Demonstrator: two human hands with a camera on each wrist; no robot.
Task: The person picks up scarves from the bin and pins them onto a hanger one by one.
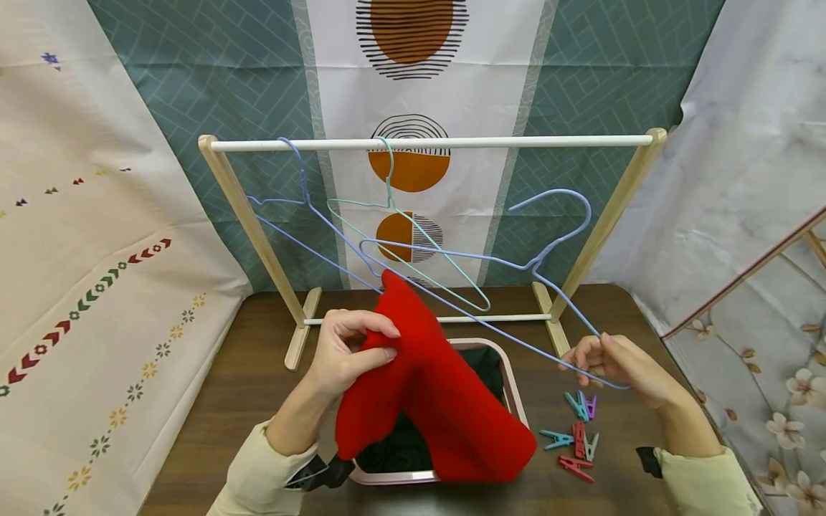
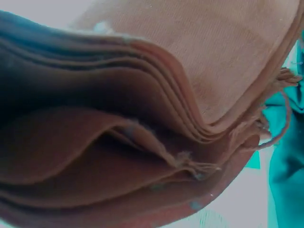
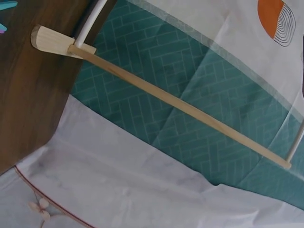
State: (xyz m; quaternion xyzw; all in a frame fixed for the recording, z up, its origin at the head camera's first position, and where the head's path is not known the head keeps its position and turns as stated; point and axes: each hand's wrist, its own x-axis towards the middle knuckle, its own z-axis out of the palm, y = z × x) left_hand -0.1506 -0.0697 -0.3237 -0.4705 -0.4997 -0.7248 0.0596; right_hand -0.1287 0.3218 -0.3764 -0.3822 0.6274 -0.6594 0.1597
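My left hand (image 1: pixel 348 351) pinches the upper edge of a red folded cloth (image 1: pixel 419 373) between thumb and fingers. The cloth drapes down over a pink-rimmed basket (image 1: pixel 513 387). Up close in the left wrist view, the cloth (image 2: pixel 204 66) looks brownish, in several stacked layers with loose threads at an edge. On the right, my right hand (image 1: pixel 619 365) grips one lower corner of a light blue hanger (image 1: pixel 452 252). That hanger is tilted off the rack, its hook in the air and its far end just above the cloth's peak. The right wrist view shows neither that hand nor the hanger.
Behind stands a rack with a white rail (image 1: pixel 490 142) and wooden legs (image 1: pixel 254 236). A lavender hanger (image 1: pixel 301 172) and a mint hanger (image 1: pixel 390 172) hang from it. Dark green fabric (image 1: pixel 400 451) lies in the basket. Several coloured clothespins (image 1: pixel 578 437) lie on the brown table (image 1: pixel 213 430).
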